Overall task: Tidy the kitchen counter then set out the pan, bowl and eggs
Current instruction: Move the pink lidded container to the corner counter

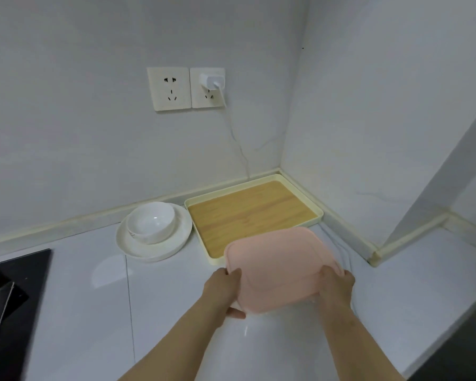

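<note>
You grip the pink container point(280, 270) with both hands at lower centre-right of the frame: your left hand point(226, 291) curls round its near left edge, your right hand point(335, 287) round its near right edge. It overlaps the near corner of the tray point(248, 207). By my judgement you are mid-tidy. The bowl point(151, 222) sits on a plate point(182, 237), centre-left; no eggs show, nor any pan I can make out. Count: one container, one tray, one bowl, one plate, two wall sockets point(168, 88), one charger point(210, 81)
</note>
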A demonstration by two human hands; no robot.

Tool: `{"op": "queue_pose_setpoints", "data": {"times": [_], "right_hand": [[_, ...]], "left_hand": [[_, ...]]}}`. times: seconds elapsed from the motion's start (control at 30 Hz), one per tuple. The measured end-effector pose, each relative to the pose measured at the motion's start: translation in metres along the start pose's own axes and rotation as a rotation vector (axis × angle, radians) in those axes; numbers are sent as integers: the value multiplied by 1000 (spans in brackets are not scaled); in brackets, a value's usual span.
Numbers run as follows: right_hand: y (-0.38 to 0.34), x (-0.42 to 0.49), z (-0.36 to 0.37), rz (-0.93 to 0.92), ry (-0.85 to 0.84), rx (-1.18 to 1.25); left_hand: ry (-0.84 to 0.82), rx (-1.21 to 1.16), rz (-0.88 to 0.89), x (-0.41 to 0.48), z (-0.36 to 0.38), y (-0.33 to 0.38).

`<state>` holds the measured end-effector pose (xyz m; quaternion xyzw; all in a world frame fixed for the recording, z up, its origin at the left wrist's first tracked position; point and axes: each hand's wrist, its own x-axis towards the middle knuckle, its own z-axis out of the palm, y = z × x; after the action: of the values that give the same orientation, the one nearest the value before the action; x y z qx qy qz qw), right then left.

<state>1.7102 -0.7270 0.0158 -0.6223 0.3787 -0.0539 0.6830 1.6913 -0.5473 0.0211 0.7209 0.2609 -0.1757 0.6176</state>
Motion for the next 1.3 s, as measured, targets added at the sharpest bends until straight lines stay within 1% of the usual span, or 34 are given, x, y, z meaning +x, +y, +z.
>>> {"op": "queue_pose_setpoints", "data": {"times": [0.17, 0.43, 0.83, 1.1, 1.2, 1.3], "right_hand": [[-5, 20, -5, -26, 94, 91], [-4, 34, -2, 5, -9, 170], [-10, 34, -9, -21, -75, 180], [-13, 29, -9, -15, -74, 193], [-15, 26, -9, 13, -76, 197], [-20, 20, -8, 74, -89, 240]], "left_hand": [[-34, -80, -25, 14, 53, 26], [-43, -194, -77, 29, 100, 45], [-59, -247, -77, 36, 109, 53], [-56, -263, -91, 34, 108, 54], [-72, -295, -115, 32, 107, 56], [-125, -312, -137, 31, 102, 56]]}}
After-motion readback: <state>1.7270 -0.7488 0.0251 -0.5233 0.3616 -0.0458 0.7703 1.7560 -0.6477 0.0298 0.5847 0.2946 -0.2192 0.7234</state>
